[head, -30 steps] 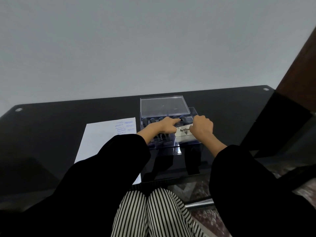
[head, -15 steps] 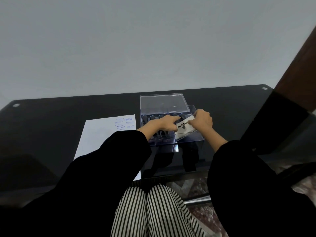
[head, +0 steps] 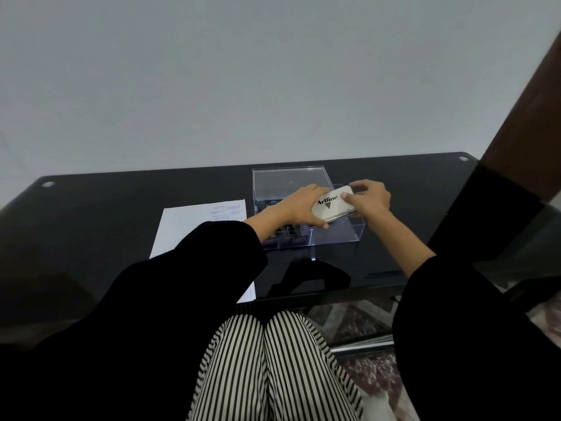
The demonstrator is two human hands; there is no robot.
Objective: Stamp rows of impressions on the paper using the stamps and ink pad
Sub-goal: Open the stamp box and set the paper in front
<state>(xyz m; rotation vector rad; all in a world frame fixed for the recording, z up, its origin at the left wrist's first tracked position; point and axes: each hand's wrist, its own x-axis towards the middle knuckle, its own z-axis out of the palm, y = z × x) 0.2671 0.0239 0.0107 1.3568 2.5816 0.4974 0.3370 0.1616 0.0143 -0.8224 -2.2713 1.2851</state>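
The left hand (head: 299,205) and the right hand (head: 372,197) each grip one end of the ink pad (head: 332,207), just over the clear box (head: 349,233) beside the paper (head: 182,226), and it looks small, hard, light and smooth, so holding both ends seems safest

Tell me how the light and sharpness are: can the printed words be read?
Head view: dim, even light; the glossy table mirrors dark shapes; "Artline" on the ink pad is sharp; on the paper only "FRAGILE" reads, the rest faint; the wide lens bends lines near the borders.
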